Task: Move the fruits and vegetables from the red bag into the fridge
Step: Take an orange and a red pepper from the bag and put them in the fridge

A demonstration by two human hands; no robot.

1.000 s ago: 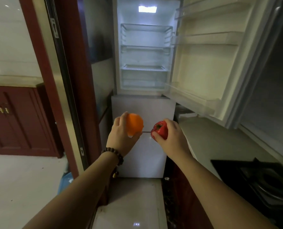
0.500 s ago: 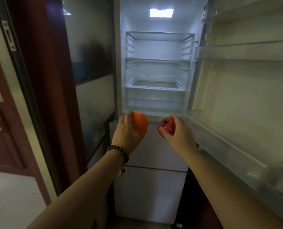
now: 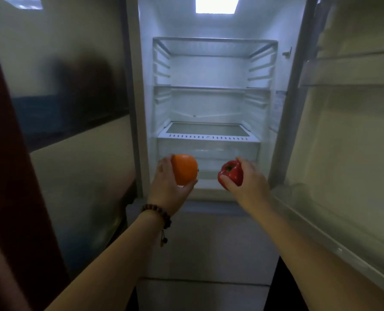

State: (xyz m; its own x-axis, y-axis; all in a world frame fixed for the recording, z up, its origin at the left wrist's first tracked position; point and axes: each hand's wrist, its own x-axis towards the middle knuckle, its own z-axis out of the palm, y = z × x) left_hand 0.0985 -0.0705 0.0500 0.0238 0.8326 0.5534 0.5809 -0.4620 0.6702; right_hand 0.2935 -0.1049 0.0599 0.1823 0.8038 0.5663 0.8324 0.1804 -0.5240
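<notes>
My left hand [image 3: 167, 187] grips an orange fruit [image 3: 185, 172], held up in front of the fridge's lower opening. My right hand [image 3: 248, 184] holds a red bell pepper [image 3: 231, 175] at the same height, a little to the right. Both are just outside the open fridge [image 3: 209, 97], level with its clear bottom drawer [image 3: 209, 149]. The lit interior shows bare shelves. The red bag is out of view.
The fridge door [image 3: 348, 135] stands open on the right, its lower door rack [image 3: 321, 218] jutting towards my right arm. A glossy wall panel [image 3: 74, 131] and a dark red frame [image 3: 4, 176] close in the left. Closed white freezer drawers [image 3: 206, 243] sit below.
I have come closer to the fridge, which now fills the view. Both hands have risen with the fruit and pepper from the freezer front to the level of the bottom drawer.
</notes>
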